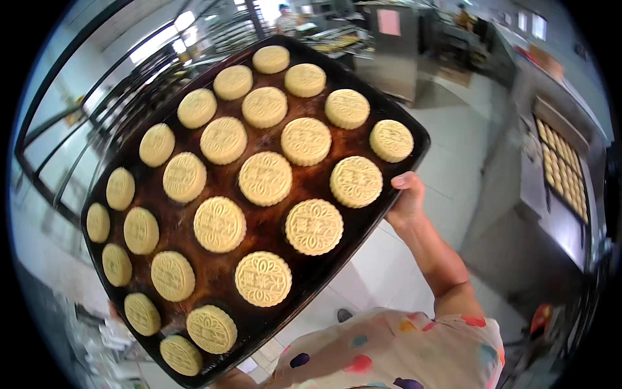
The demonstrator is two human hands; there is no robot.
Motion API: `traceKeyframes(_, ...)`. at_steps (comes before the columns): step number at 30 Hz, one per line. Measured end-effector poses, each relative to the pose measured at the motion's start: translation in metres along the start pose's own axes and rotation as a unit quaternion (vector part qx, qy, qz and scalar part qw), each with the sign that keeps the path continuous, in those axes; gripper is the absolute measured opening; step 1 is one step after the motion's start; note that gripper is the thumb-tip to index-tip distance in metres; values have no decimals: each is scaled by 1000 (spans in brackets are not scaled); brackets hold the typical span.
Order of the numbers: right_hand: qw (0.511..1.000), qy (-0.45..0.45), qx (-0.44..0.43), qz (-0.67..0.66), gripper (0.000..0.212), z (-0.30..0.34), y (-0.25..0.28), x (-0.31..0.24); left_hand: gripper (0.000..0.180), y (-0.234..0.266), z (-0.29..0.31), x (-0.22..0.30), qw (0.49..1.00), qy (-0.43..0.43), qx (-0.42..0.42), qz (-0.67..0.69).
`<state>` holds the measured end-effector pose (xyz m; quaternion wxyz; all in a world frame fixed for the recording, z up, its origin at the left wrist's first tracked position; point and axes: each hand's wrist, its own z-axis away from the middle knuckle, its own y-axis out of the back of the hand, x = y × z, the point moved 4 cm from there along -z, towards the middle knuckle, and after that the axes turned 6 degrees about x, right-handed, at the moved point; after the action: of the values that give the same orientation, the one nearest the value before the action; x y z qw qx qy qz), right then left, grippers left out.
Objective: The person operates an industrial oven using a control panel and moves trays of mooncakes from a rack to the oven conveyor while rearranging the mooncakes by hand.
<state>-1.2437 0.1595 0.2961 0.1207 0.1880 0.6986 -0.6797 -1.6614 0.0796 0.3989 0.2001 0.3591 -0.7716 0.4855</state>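
Pale tile floor [447, 139] shows at 2 o'clock, w/ a metal counter [515, 201] at 3 o'clock. Big dark tray [265, 223] fills the mid. & 9 o'clock side. Lots of round yellow cakes [265, 179] sit on it, spaced apart. R hand [409, 198] holds its 3 o'clock edge, thumb on top. L hand [115, 312] just peeks out at 8 o'clock; can't tell its grip.

Tray [272, 227]: was black-rimmed, mottled red-brown within. Cakes [265, 179]: were pale yellow, embossed with petals and characters. Shirt [402, 343], five o'clock: was cream, spotted red, teal and navy. Pastries [558, 175], three o'clock: seemed golden, though distant.
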Motion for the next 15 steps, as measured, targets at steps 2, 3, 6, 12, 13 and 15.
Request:
traceKeyframes(2,1000,18,20,12,45,28,30,-5,76,13,-9,-17,998,60,10,25)
traceKeyframes(3,996,49,68,0,46,46,-22,21,76,7,-50,6,993,119,0,17)
traceKeyframes(6,992,56,107,28,52,109,-71,22,75,17,-63,21,978,205,8,44)
traceKeyframes(12,962,174,207,32,58,162,-115,37,74,25,-116,24,944,318,-36,85)
traceKeyframes(13,961,177,209,37,58,172,-134,43,74,27,-119,32,937,337,-37,81)
traceKeyframes(15,953,160,256,16,55,191,-165,60,74,32,-125,47,924,374,-21,70)
